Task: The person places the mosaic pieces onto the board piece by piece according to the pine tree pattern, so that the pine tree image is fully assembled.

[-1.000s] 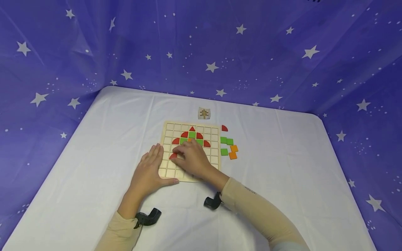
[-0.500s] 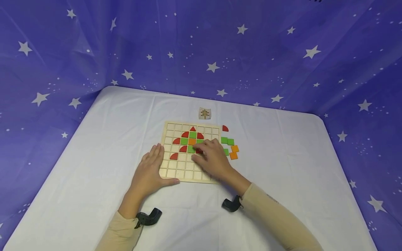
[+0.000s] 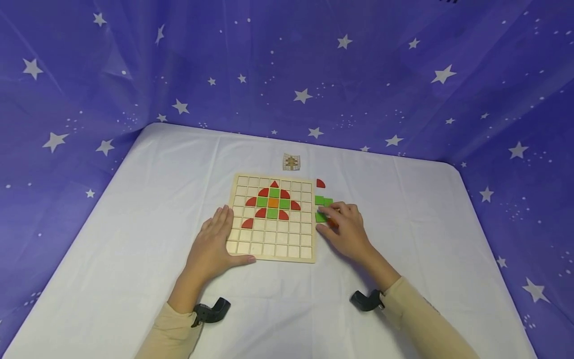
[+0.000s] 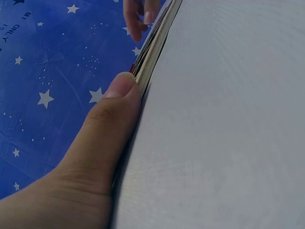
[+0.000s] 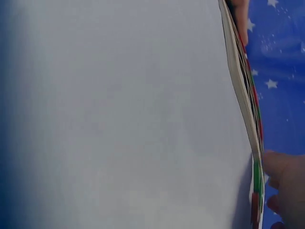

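Note:
A square wooden grid board (image 3: 282, 250) lies on the white table. Red, green and orange pieces fill some of its cells, including an orange square (image 3: 273, 203). My left hand (image 3: 211, 244) rests with straight fingers along the board's left edge, its thumb at the near edge; the left wrist view shows that thumb (image 4: 112, 112) against the rim. Right of the board, my right hand (image 3: 347, 232) hovers over loose tiles, thumb and fingers apart. Its fingertips are beside a green square tile (image 3: 320, 218) and partly cover an orange tile (image 3: 332, 223).
Beyond the board lies a small picture card (image 3: 291, 162) with a tree pattern. A loose red quarter-circle (image 3: 320, 183) and green tiles (image 3: 319, 200) sit by its right edge. A blue starry curtain (image 3: 251, 65) hangs behind the table.
My right hand has moved from the board's middle rightward to the loose tiles, uncovering red pieces and a green square on the board. The left hand stays in place.

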The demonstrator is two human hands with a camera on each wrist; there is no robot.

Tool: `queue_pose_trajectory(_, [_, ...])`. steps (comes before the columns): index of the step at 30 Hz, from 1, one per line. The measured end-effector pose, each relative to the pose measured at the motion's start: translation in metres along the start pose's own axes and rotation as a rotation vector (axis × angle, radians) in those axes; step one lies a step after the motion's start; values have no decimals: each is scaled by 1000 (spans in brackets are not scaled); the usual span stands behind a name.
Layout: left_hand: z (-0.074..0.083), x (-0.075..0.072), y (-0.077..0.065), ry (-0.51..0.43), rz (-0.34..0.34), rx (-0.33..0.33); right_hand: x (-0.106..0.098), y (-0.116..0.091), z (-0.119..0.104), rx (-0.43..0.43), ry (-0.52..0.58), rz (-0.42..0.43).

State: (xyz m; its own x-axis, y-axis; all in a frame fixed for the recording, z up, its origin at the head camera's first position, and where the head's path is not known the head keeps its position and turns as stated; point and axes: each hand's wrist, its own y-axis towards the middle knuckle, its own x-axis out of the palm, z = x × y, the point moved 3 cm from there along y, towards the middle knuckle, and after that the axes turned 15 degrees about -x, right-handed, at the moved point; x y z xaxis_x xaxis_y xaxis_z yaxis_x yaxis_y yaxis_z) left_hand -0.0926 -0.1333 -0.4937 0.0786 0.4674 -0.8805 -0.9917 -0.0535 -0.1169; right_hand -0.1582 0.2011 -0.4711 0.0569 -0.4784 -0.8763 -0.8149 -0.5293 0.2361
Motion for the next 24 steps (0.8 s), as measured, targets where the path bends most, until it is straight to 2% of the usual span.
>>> queue_pose_trajectory(8, [0,1,0,-3,-7,-7,-1,-4,11,-26,-9,-10])
queue_pose_trajectory(18, [0,0,-1,6,-10,-8,-1,1,10,-46,23,-22])
queue_pose_trajectory(24, [1,-1,-1,-2,-8,-3,-1,1,10,-39,-44,-26])
